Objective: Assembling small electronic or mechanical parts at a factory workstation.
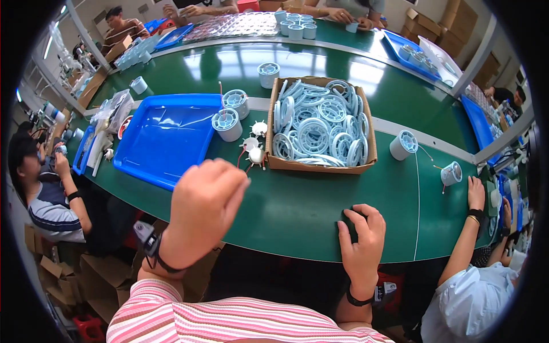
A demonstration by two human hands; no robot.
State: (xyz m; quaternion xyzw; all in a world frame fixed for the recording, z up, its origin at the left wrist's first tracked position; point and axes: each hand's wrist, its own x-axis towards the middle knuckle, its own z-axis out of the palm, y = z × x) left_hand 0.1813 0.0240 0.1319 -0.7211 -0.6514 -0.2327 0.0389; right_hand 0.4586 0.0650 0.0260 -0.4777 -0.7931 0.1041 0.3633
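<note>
My left hand is raised over the green table, just past the near right corner of a blue tray. Its fingers are curled and pressed together; whatever they may hold is hidden. Beyond it lie white round parts with red wires. My right hand rests at the table's near edge, thumb and bent fingers apart, holding nothing. In front of both hands stands a cardboard box heaped with pale blue plastic rings. Two pale blue cylinders stand between tray and box.
Another cylinder stands behind the box. To the right are a cylinder and a smaller one with wires. A metal rail crosses the table. A co-worker's hand rests at the right; other people sit left and across.
</note>
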